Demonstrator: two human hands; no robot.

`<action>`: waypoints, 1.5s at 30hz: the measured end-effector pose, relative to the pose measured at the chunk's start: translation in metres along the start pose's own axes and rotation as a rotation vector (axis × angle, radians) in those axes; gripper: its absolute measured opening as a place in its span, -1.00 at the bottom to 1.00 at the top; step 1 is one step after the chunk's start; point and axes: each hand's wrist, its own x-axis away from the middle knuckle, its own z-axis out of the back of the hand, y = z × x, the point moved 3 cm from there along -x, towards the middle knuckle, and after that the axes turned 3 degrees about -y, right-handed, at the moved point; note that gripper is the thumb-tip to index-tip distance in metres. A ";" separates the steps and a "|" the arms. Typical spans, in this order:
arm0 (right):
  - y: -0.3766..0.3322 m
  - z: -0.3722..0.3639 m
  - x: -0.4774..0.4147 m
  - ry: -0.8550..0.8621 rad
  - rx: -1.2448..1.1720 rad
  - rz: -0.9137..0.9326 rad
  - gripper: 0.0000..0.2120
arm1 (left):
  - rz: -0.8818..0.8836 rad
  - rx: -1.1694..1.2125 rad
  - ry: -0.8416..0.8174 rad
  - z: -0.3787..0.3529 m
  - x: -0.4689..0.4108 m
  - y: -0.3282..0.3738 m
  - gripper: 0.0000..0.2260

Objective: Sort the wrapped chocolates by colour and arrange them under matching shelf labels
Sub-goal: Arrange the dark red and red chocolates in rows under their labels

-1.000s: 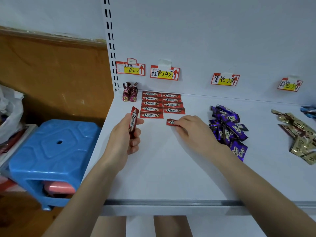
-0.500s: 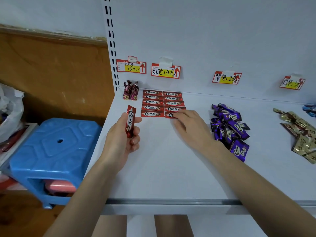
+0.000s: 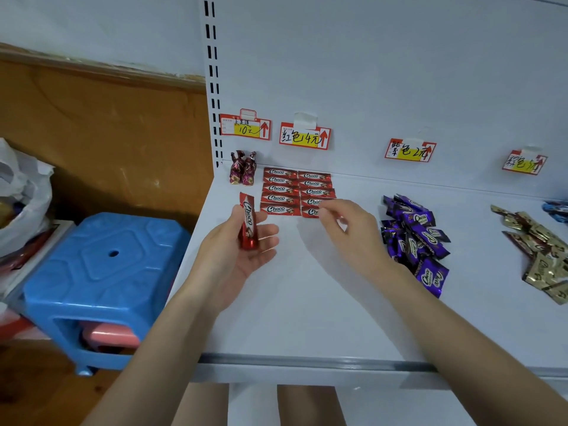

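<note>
Gripping a red bar [image 3: 248, 221] upright in the left hand [image 3: 236, 256], thumb along one edge, fingers curled round the other; reads "Choco" in white up the wrapper. Hovering at three o'clock of it with the right hand [image 3: 347, 230], blurred, fingers loosely bent with nothing seen in them, fingertips just over the near right corner of the red rows [image 3: 281, 189]. Laid flat there in two columns of five, edges touching, each printed "Choco". At twelve o'clock of those rows, taped to the back panel [image 3: 368, 72], a red-edged label [image 3: 305, 137] handwritten "红色4元". At nine o'clock of that, a left tag [image 3: 245, 128] marked "10元", with two twisted dark-red foil sweets [image 3: 243, 168] standing below it, just beside the rows. At three o'clock, well apart, a purple tag [image 3: 410, 150] reading "紫色2元" over a loose purple pile [image 3: 415, 235], also "Choco". Further toward three o'clock, a fourth tag [image 3: 524, 162], only partly legible, above a heap of gold wrappers [image 3: 541, 256]; a few blue wrappers [image 3: 556, 209] at the edge beyond. All resting on a pale shelf [image 3: 307, 309] with a metal front lip, closed at its left end by a slotted upright [image 3: 212, 72]. At nine o'clock of the shelf, a blue stool [image 3: 104, 272] with a pink stool [image 3: 110, 333] tucked beneath, a white plastic bag [image 3: 24, 192], a brown wooden wall [image 3: 107, 133] and wood floor [image 3: 46, 395]
</note>
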 end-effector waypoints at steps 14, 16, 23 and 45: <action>-0.069 -0.024 0.029 -0.154 -0.420 -0.038 -0.77 | -0.204 0.010 0.028 -0.011 0.018 -0.001 -0.79; -0.066 -0.020 0.026 -0.178 -0.394 -0.042 -0.74 | -0.191 -0.087 0.024 -0.007 0.017 0.003 -0.83; -0.059 -0.009 0.027 -0.143 -0.086 0.182 -0.86 | -0.133 -0.188 0.117 0.007 0.009 0.009 -0.91; -0.012 -0.042 0.010 -0.228 0.316 0.143 -0.77 | -0.314 -1.742 0.123 0.031 -0.001 -0.010 -0.56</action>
